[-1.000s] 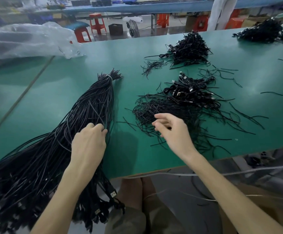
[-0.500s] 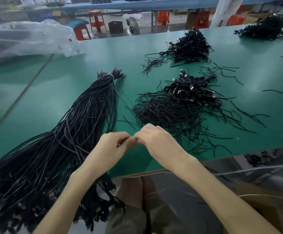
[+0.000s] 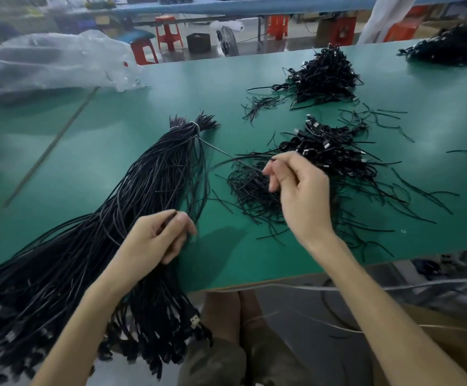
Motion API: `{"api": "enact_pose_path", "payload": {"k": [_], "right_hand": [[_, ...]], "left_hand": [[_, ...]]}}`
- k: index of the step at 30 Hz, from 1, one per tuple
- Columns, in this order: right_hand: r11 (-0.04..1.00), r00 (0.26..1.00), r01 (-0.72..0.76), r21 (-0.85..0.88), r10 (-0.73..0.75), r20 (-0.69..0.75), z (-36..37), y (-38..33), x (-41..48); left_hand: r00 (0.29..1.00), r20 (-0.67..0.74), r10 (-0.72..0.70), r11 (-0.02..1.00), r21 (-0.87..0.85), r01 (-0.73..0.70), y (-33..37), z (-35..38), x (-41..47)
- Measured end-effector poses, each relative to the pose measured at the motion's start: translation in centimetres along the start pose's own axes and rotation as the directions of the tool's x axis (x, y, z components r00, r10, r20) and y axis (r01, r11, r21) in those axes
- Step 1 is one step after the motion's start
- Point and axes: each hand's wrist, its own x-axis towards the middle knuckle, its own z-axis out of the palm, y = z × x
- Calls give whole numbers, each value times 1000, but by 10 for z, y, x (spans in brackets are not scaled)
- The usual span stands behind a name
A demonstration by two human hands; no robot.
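Observation:
A long bundle of black cables [image 3: 157, 176] lies slantwise on the green table [image 3: 115, 151], bound by a pale band [image 3: 194, 126] near its far end. Its plug ends [image 3: 171, 338] hang over the front edge. My left hand [image 3: 157, 238] sits at the bundle's right side, thumb and forefinger pinching a single black strand. My right hand [image 3: 299, 196] is raised above a heap of short black ties [image 3: 252, 190], fingertips pinching a thin black strand [image 3: 226, 153] that runs back toward the banded end.
Coiled cables with silver plugs [image 3: 332, 149] lie just beyond my right hand. Another pile [image 3: 324, 76] sits farther back and a third [image 3: 455, 48] at the far right. Loose ties scatter to the right. A clear plastic bag [image 3: 45, 62] lies at the back left.
Half a second ago both hands met fingertip to fingertip near the front edge. They have since parted: the right hand rose up and away with a strand, the left drew back to the bundle.

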Motion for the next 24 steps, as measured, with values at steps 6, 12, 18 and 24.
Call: {"api": "enact_pose_path", "payload": {"k": [6, 12, 18, 24], "right_hand": [[994, 952, 58, -96, -27, 305, -1, 16, -45], [975, 891, 165, -149, -82, 447, 0, 16, -77], [920, 806, 349, -180, -196, 559, 22, 3, -96], [910, 751, 412, -49, -309, 583, 69, -20, -128]], "left_hand": [[957, -90, -276, 595, -798, 97, 9, 0, 19], [970, 36, -241, 284, -953, 106, 16, 12, 23], [934, 111, -340, 113, -981, 158, 12, 25, 30], [946, 230, -227, -77, -973, 218, -3, 17, 25]]}}
